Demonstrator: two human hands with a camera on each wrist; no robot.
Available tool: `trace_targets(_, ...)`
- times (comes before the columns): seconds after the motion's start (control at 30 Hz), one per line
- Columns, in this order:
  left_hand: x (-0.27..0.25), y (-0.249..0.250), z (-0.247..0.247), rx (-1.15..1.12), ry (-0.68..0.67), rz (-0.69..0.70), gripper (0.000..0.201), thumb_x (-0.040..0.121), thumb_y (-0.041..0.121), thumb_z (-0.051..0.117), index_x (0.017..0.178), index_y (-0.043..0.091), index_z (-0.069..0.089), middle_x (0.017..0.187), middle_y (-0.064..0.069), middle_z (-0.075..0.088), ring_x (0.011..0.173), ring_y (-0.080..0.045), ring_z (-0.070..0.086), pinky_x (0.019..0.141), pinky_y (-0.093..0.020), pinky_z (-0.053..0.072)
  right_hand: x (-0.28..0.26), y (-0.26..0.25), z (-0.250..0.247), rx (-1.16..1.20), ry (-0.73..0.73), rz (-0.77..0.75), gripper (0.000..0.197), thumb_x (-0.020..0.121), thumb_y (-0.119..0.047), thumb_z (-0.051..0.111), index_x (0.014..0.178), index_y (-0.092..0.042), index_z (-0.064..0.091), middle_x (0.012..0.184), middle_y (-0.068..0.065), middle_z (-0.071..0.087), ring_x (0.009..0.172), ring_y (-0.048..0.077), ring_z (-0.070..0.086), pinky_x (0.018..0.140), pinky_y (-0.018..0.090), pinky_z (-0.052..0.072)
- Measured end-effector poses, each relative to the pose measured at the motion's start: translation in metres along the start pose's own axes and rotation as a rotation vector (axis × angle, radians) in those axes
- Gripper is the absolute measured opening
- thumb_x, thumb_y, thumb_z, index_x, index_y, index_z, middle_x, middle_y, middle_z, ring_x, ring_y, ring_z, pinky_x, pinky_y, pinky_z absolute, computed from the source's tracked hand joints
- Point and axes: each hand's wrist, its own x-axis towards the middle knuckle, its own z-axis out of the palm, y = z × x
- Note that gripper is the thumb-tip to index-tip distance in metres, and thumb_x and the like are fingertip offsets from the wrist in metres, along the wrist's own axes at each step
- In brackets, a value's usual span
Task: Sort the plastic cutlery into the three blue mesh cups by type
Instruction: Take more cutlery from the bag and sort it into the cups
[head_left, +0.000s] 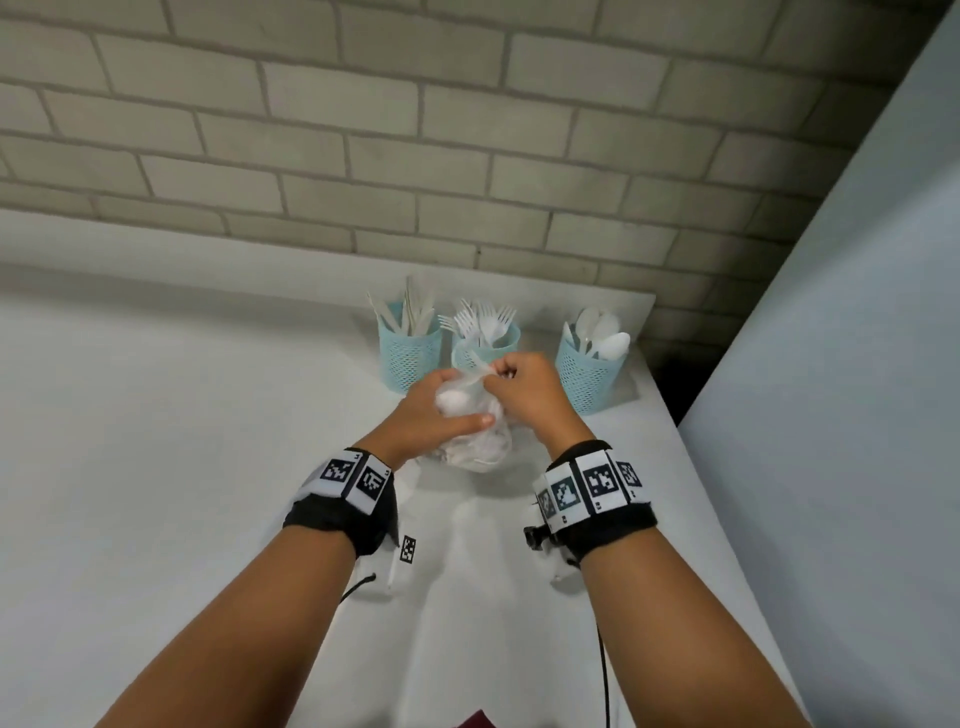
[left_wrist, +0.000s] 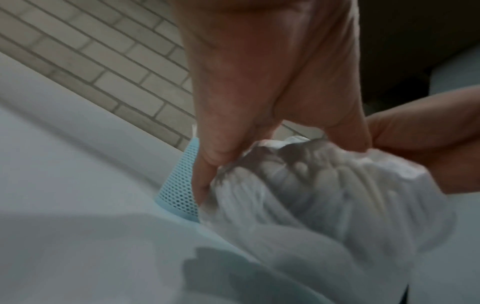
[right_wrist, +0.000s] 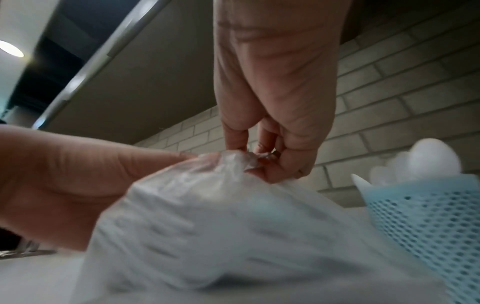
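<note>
Three blue mesh cups stand at the back of the white table: a left cup (head_left: 410, 361) with knives, a middle cup (head_left: 511, 335) with forks, a right cup (head_left: 587, 376) with spoons. In front of them lies a clear plastic bag (head_left: 480, 449) filled with white cutlery. My left hand (head_left: 457, 410) grips the bag's upper part, thumb across it. My right hand (head_left: 498, 376) pinches the bag's twisted top. The left wrist view shows the fingers (left_wrist: 207, 156) on the bag (left_wrist: 311, 195). In the right wrist view the fingertips (right_wrist: 239, 144) pinch the bag's neck (right_wrist: 233, 160) beside the spoon cup (right_wrist: 428, 216).
A brick wall (head_left: 363, 156) runs behind the cups. The table's right edge (head_left: 691, 467) slants down beside a pale panel (head_left: 857, 415), with a dark gap at the corner. A dark red thing (head_left: 478, 719) shows at the bottom edge.
</note>
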Motion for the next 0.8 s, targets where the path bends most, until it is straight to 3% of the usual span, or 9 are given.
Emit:
trace_targets(0.07,0.007,-0.001,0.01,0.11,-0.023,-0.011,0.099,0.053,0.056,0.079,0.136,0.023,0.037,0.135,-0.004,0.046,0.121,-0.021,0.049,0.102,-0.041,0.044,-0.004,0.013,-0.003,0.021,0.028,0.06,0.017,0.082,-0.003,0.058,0.088,0.012,0.065,0.086,0.027,0.065,0.07,0.017,0.051,0.065,0.027,0.04)
trace_targets(0.13,0.014,-0.005,0.018,0.214,-0.069,-0.021,0.106,0.044,0.069,0.068,0.136,0.026,0.038,0.137,-0.005,0.045,0.126,-0.025,0.045,0.105,-0.045,0.04,-0.007,0.022,-0.002,0.007,0.024,0.101,0.012,0.083,-0.004,0.059,0.084,0.006,0.065,0.076,0.015,0.063,0.071,0.017,0.053,0.064,0.026,0.043)
trace_targets(0.2,0.016,-0.004,0.023,0.289,-0.098,-0.013,0.104,0.043,0.071,0.061,0.135,0.024,0.042,0.135,-0.008,0.048,0.125,-0.028,0.046,0.105,-0.046,0.038,-0.009,0.028,-0.001,0.068,0.011,0.145,0.007,0.083,-0.004,0.06,0.078,-0.007,0.064,0.074,0.004,0.061,0.074,0.019,0.058,0.072,0.032,0.052)
trace_targets(0.3,0.015,0.002,0.026,0.376,-0.11,-0.019,0.093,0.048,0.06,0.058,0.128,0.014,0.05,0.126,-0.012,0.056,0.117,-0.031,0.052,0.101,-0.046,0.041,-0.008,0.033,-0.004,0.302,0.011,0.271,0.005,0.089,-0.009,0.058,0.085,-0.011,0.06,0.088,0.01,0.064,0.079,0.025,0.065,0.077,0.044,0.058)
trace_targets(0.4,0.017,-0.007,0.025,0.422,-0.108,-0.043,0.083,0.054,0.057,0.062,0.128,0.02,0.051,0.126,-0.01,0.054,0.116,-0.032,0.051,0.099,-0.047,0.042,-0.002,0.034,-0.016,0.405,0.085,0.34,0.009,0.092,-0.018,0.053,0.1,-0.013,0.055,0.093,0.006,0.061,0.076,0.021,0.063,0.074,0.037,0.058)
trace_targets(0.53,0.02,-0.012,0.024,0.433,-0.098,-0.034,0.081,0.053,0.057,0.06,0.125,0.022,0.053,0.124,-0.01,0.055,0.115,-0.032,0.052,0.099,-0.047,0.041,0.003,0.028,-0.033,0.235,0.103,0.325,0.02,0.091,-0.015,0.051,0.11,-0.013,0.057,0.097,0.005,0.059,0.081,0.019,0.06,0.07,0.031,0.052)
trace_targets(0.63,0.016,-0.006,0.026,0.423,-0.061,-0.039,0.071,0.062,0.041,0.055,0.13,0.021,0.049,0.129,-0.011,0.05,0.123,-0.033,0.044,0.102,-0.047,0.039,0.0,0.022,-0.041,-0.062,-0.164,0.264,0.022,0.091,-0.021,0.057,0.107,-0.007,0.063,0.092,0.004,0.056,0.085,0.02,0.054,0.072,0.031,0.046)
trace_targets(0.7,0.015,-0.003,0.029,0.431,-0.007,-0.039,0.059,0.072,0.029,0.06,0.13,0.025,0.048,0.133,-0.01,0.046,0.128,-0.032,0.037,0.105,-0.046,0.036,-0.003,0.023,-0.037,-0.208,-0.315,0.217,0.028,0.089,-0.031,0.062,0.1,-0.006,0.063,0.084,0.005,0.056,0.077,0.019,0.053,0.068,0.028,0.045)
trace_targets(0.8,0.01,0.003,0.039,0.538,0.062,0.057,0.058,0.077,0.029,0.066,0.13,0.032,0.044,0.137,-0.002,0.038,0.131,-0.026,0.026,0.106,-0.044,0.028,-0.006,0.026,-0.024,-0.161,-0.24,0.159,0.026,0.088,-0.033,0.063,0.071,-0.014,0.057,0.068,0.002,0.057,0.06,0.013,0.053,0.058,0.023,0.042)
